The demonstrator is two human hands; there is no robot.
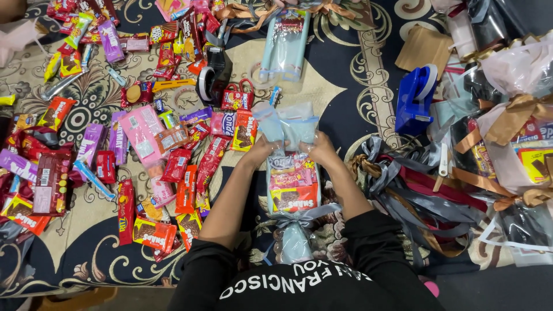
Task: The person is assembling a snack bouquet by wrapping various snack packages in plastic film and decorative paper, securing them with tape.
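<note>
Bundle: clear snack bouquet (292, 190), on the patterned carpet (345, 86), well left of the blue tape dispenser (416, 99).
Grip: left hand (262, 151) and right hand (321, 148) both pinch the crinkly wrap top (286, 124).
Handling: looks light, film soft and slippery, packets loose inside; best hold probably at the grey ribbon (304, 214) neck.
Hidden: fingertips behind the film; cone tip blocked by the dark sleeve; packets at far left blurred.
</note>
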